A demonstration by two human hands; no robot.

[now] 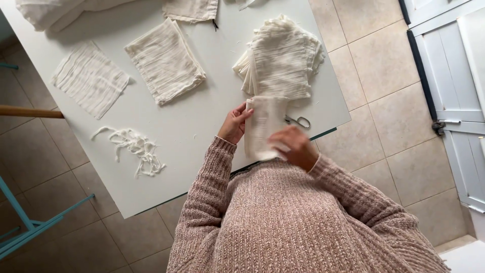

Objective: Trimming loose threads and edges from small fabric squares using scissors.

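Centrally, both hands' fingers clamped on a folded cream cloth [262,126], left hand [233,124], right hand [295,146].

You look down on white table [166,126], tilted in view, reaching from 10 to 2 o'clock. Beige square floor tiles [384,116] all around. White panelled door [449,86] at 3 o'clock. Teal metal frame [30,222] at 8. Soft, even daylight.
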